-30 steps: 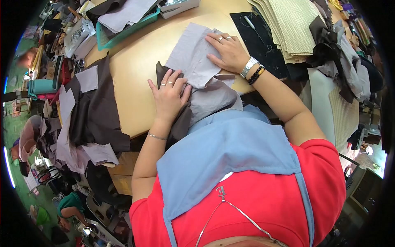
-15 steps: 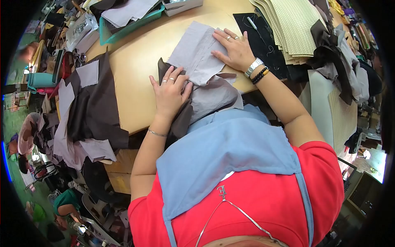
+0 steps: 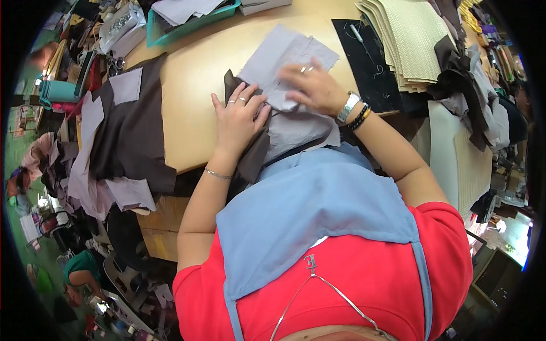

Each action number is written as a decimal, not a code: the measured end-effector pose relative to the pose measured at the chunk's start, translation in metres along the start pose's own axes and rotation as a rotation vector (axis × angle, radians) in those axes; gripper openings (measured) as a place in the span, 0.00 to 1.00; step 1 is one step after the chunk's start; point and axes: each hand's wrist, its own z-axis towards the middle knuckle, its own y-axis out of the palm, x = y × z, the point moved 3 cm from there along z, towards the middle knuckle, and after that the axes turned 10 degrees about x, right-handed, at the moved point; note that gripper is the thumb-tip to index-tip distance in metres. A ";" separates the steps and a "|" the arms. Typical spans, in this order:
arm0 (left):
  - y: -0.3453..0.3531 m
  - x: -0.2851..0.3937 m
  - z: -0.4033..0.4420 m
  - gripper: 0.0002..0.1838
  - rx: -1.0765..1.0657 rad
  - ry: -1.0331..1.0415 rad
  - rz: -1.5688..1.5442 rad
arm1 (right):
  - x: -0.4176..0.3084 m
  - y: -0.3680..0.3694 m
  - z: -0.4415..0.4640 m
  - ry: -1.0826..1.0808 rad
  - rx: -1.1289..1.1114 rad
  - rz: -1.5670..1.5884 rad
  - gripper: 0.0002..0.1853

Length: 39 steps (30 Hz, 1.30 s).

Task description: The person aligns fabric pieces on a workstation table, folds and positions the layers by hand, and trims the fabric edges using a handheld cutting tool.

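Note:
A pale grey-lilac piece of fabric [image 3: 284,51] lies on the padded tan table, with dark brown material [image 3: 250,162] at its left edge and underneath. More of the pale fabric hangs in folds over the table's front edge. My left hand [image 3: 242,116] rests open on the left edge of the fabric, fingers spread. Over its middle is my right hand [image 3: 318,88], slightly blurred, its fingers apart and pointing left. Nothing shows in its grasp; whether every fingertip touches the cloth is unclear.
Brown and lilac pieces [image 3: 133,122] drape over the table's left side. A teal tray [image 3: 156,34] stands at the back. At right are a black mat [image 3: 367,68] with a white-handled tool [image 3: 356,33] and stacked cream woven-textured sheets [image 3: 404,45]. Another person's arm [image 3: 85,278] shows lower left.
My right hand has moved from the fabric's upper right edge down and left to its middle. The left hand stays in about the same place on the cloth.

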 end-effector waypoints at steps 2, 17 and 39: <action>-0.001 -0.001 0.001 0.12 0.008 0.019 -0.001 | -0.027 -0.003 0.000 -0.121 0.023 -0.017 0.27; -0.009 -0.013 0.002 0.12 0.043 -0.073 -0.152 | -0.050 -0.004 0.005 -0.040 -0.096 -0.093 0.34; -0.039 -0.017 0.016 0.07 0.050 0.065 -0.111 | -0.048 0.006 -0.001 -0.048 -0.021 -0.118 0.37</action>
